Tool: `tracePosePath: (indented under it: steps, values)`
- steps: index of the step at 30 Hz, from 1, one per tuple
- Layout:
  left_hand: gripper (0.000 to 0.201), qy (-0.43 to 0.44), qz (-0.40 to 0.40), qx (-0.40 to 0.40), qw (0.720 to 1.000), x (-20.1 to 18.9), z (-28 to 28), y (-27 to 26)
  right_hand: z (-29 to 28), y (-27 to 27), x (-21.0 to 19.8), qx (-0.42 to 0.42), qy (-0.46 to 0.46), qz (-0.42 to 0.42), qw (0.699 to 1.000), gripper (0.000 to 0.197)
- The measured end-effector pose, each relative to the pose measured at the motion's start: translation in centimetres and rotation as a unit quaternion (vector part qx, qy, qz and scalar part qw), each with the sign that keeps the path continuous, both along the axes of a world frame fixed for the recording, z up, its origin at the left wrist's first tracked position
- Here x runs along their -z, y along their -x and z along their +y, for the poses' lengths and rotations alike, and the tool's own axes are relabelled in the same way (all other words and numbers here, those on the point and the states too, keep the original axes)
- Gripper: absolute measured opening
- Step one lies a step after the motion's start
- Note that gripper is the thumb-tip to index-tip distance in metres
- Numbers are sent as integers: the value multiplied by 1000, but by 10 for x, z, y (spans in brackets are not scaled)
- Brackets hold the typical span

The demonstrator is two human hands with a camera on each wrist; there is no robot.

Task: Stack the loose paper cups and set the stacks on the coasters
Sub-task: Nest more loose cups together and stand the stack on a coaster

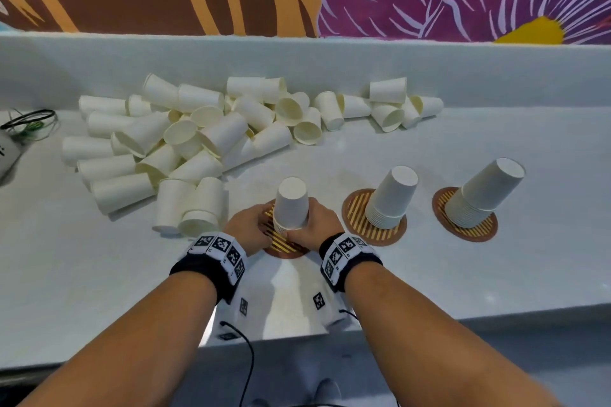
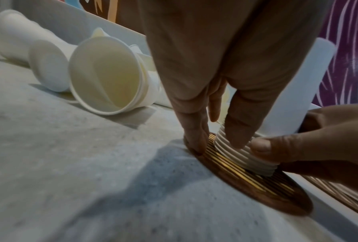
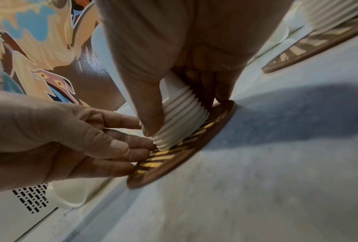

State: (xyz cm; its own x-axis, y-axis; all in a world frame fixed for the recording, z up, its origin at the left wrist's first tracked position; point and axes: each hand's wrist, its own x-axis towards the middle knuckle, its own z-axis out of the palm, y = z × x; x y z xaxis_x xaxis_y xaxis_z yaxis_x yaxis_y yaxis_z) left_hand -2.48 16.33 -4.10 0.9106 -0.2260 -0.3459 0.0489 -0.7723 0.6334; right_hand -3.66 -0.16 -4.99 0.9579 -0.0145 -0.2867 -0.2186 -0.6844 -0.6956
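- Head view: both hands flank an upside-down stack of paper cups (image 1: 291, 203) on the nearest coaster (image 1: 287, 246). The left hand (image 1: 247, 229) sits at its 9 o'clock, the right hand (image 1: 317, 225) at 3 o'clock. Two finished stacks (image 1: 391, 198) stand on coasters toward 3 o'clock; the loose pile (image 1: 185, 142) lies toward 10 o'clock.
- Left wrist view: the left hand's fingers (image 2: 236, 131) reach down nearly straight and touch the ribbed rims; one fingertip presses the coaster.
- Right wrist view: the right hand's thumb (image 3: 147, 106) and fingers pinch the stack's lower rims.
- To finish well, I judge: centre the stack, seat every rim flat, then release both sides together so it stays upright.
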Motion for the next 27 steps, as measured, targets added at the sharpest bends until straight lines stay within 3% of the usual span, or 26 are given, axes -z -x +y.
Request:
tracePosePath:
  steps: [19,27]
  values:
    - [77,34,27,-69,997,12,-16,-25,-17,-26,6,-42,-4,-25,999,71]
    - [52,8,29,-102,994,13,-18,-11,-27,-9,12,-32,74,-23,997,73]
